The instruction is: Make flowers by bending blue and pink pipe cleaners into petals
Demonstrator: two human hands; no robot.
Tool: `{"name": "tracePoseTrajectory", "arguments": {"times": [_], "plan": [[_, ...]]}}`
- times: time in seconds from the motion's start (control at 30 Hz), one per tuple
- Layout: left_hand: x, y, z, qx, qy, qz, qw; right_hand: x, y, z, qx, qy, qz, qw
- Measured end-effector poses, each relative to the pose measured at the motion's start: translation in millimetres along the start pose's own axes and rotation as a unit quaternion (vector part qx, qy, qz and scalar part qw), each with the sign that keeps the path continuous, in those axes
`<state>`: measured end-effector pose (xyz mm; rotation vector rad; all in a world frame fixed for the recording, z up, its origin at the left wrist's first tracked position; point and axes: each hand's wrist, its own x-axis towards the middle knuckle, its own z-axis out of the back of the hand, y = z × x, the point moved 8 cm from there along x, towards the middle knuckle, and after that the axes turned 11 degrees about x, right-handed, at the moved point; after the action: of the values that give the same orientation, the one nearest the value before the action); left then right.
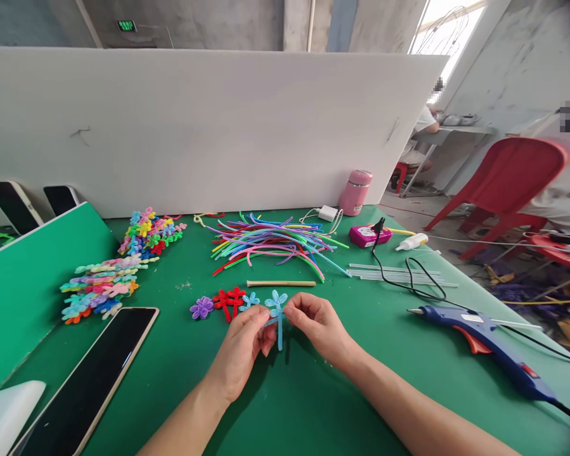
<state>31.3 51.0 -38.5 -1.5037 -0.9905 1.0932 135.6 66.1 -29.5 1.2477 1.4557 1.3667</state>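
With its fingers the left hand (240, 348) pinches the light-blue flower (276, 305), stem (280, 337) hanging below them, while the right hand (319, 323) pinches its right edge, so uneven pulling between 2 grips could warp the petals (276, 296).

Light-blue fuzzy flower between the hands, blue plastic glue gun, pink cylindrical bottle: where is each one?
Light-blue fuzzy flower (276, 305): head view, where its petals meet.
Blue plastic glue gun (496, 346): head view, middle of its body.
Pink cylindrical bottle (354, 197): head view, its side below the lid.
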Motion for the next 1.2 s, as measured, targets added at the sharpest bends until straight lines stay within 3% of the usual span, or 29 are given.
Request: {"name": "tracePoseTrajectory", "arguments": {"times": [0.77,1.0,1.2], "plan": [[-1,5,9.4,0.081,-0.068,-0.012,0.994,2,2,3,0.009,-0.045,-0.005,0.999],[-1,2,10.7,0.055,-0.072,-0.013,0.996,2,7,5,0.009,-0.045,0.002,0.999],[4,3,9.9,-0.066,-0.043,0.017,0.997,3,6,6,-0.002,-0.012,0.002,1.000]]}}
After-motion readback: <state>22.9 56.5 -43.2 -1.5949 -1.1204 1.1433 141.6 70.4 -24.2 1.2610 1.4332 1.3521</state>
